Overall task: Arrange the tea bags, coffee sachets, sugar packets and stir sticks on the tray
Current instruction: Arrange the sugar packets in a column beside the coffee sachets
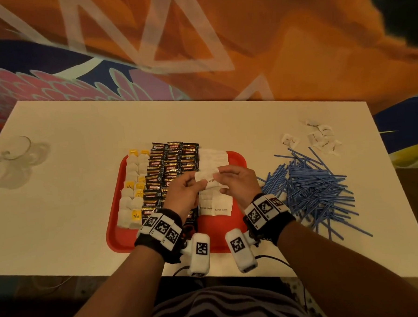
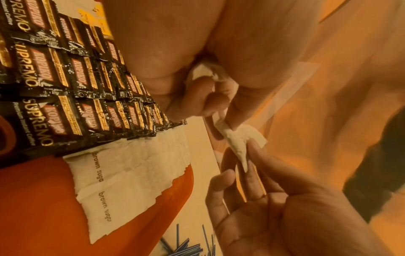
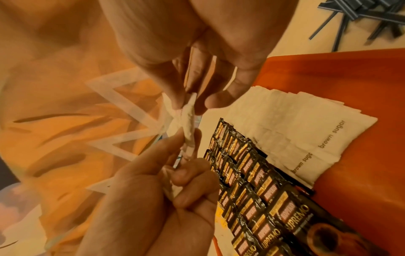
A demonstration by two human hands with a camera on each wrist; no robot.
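Observation:
Both hands hold a white sugar packet [image 1: 208,179] just above the red tray [image 1: 221,228]. My left hand [image 1: 199,182] grips its left end and keeps more packets [image 2: 203,72] bunched in the palm. My right hand [image 1: 222,175] pinches the packet's right end [image 3: 189,124] between thumb and fingers. On the tray lie tea bags [image 1: 132,186] at the left, black coffee sachets [image 1: 172,165] in the middle and a row of brown sugar packets [image 1: 212,158] at the right. Blue stir sticks [image 1: 311,189] lie heaped on the table right of the tray.
Several loose sugar packets [image 1: 320,138] lie at the table's far right, beyond the sticks. A crumpled clear plastic bag [image 1: 14,163] sits at the far left. The white table [image 1: 73,226] ends close to my body; a patterned orange wall stands behind it.

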